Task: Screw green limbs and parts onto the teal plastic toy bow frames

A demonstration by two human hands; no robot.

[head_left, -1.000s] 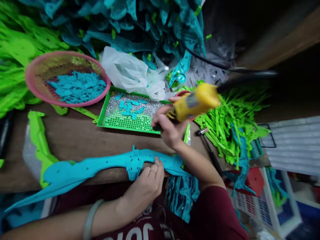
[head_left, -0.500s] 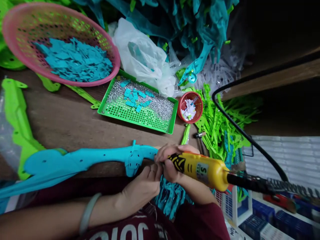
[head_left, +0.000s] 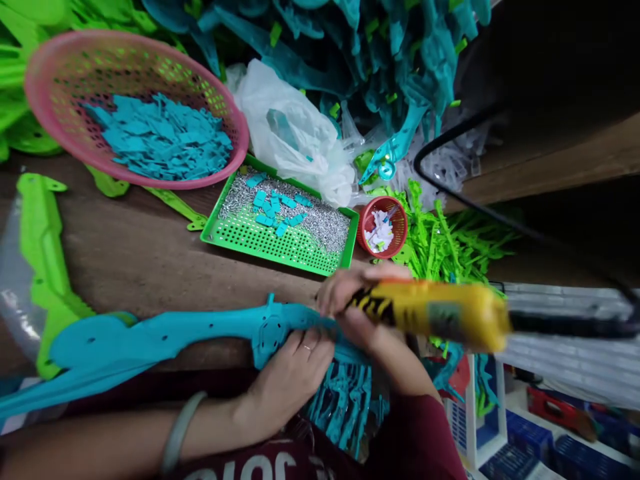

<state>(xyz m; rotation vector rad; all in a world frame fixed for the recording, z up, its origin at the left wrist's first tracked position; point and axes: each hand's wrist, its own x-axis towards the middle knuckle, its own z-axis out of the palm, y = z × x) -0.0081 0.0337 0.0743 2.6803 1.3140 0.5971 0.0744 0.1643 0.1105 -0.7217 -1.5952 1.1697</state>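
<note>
My right hand (head_left: 353, 303) is wrapped around the front of a yellow electric screwdriver (head_left: 440, 313), which is blurred and lies nearly level; its tip is hidden. Below it stretches a long turquoise plastic toy body (head_left: 200, 335), with a round disc at its left end and small screw holes along it. My left hand (head_left: 297, 367) has its fingers laid over the right part of this body, gripping it near the edge of the bench. A green perforated tray (head_left: 265, 257) beyond holds many small screws and several little turquoise pieces.
A pink basket (head_left: 37, 87) full of turquoise pieces stands at the back left. Beside the tray are a white plastic bag (head_left: 290, 127) and a small red basket (head_left: 363, 233). Lime-green parts (head_left: 440, 247) are heaped right; a black cable (head_left: 465, 197) hangs there.
The screwdriver has swung up and right with my right hand, its cable shifting too. My left fingers have moved from a pinch near the tip to lying over the toy body.
</note>
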